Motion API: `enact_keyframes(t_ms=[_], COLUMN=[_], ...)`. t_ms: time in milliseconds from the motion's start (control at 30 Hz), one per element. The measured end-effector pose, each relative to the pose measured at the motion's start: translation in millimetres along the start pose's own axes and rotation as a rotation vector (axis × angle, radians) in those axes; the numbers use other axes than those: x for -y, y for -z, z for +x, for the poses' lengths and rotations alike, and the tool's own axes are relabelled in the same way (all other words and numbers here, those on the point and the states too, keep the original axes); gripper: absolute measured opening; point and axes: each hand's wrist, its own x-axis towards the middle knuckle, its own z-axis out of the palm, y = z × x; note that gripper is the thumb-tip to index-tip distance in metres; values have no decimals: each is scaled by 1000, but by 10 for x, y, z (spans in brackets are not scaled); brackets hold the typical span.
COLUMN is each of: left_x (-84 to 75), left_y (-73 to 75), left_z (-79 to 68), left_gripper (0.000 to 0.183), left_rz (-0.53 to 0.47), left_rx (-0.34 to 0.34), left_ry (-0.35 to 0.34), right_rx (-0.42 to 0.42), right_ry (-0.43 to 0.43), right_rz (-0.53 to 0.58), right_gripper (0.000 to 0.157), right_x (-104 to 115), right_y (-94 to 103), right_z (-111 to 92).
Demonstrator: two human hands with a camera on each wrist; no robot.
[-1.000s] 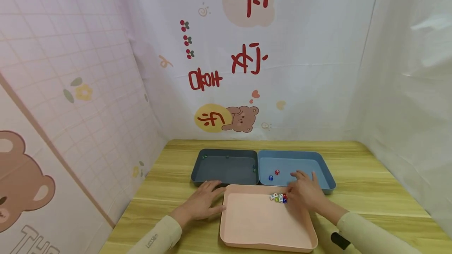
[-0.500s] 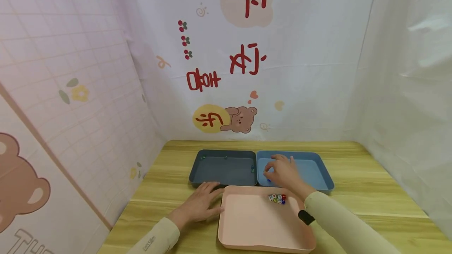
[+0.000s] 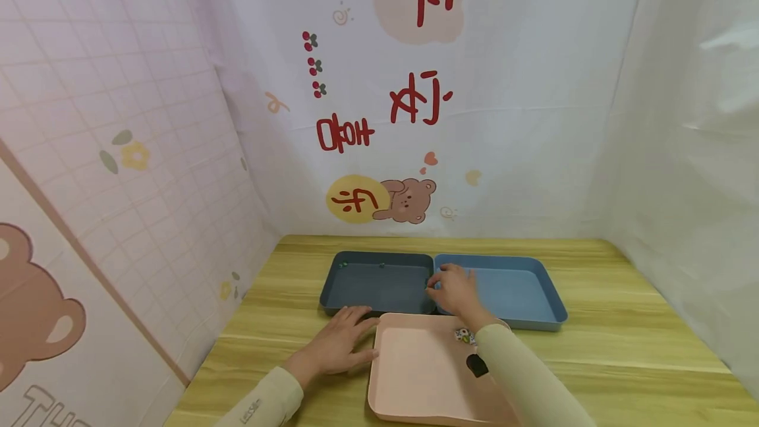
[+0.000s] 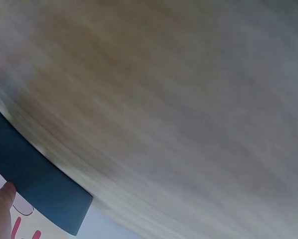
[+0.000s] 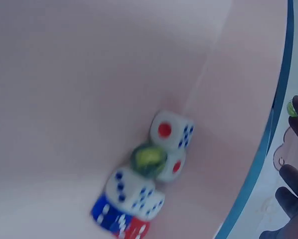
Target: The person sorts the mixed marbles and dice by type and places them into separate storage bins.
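Observation:
My right hand [image 3: 455,292] reaches to the side where the dark tray [image 3: 376,282] meets the blue tray [image 3: 516,295]. In the right wrist view its thumb and a finger pinch a small green glass marble [image 5: 292,108]. Below its wrist, white dice [image 5: 171,130], a blue die [image 5: 108,213], a red die [image 5: 134,229] and another green marble [image 5: 149,158] lie clustered in the pink tray [image 3: 415,374]. My left hand [image 3: 338,342] rests by the pink tray's left edge with fingers spread, fingertips near the dark tray's front rim; the left wrist view shows only part of it.
Small green marbles [image 3: 343,265] lie at the dark tray's back. The three trays stand close together on a wood-grain table [image 3: 622,321], with printed cloth [image 3: 522,170] hanging behind and at the sides. A black band [image 3: 476,365] shows by the right sleeve.
My right hand has moved left across the blue tray, from its right half to the rim shared with the dark tray. My left hand has stayed in place. The right forearm now covers part of the dice.

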Motion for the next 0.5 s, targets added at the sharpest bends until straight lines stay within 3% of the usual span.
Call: enact_keyframes(t_ms=[200,400,500], left_x=[-15,-24,-16], left_y=[-19,-13,-7], left_z=[23,23,19], left_gripper=[63,63,64], left_rz=[4,-15,-7], left_rx=[14,20,13], left_ry=[1,14,11], right_rx=[-15,-36,-47], right_ry=[34,26,17], right_rz=[-9,21,10], right_gripper=[9,31,33], right_x=[97,152,109], right_y=[-71,-45,-14], right_z=[70,141,158])
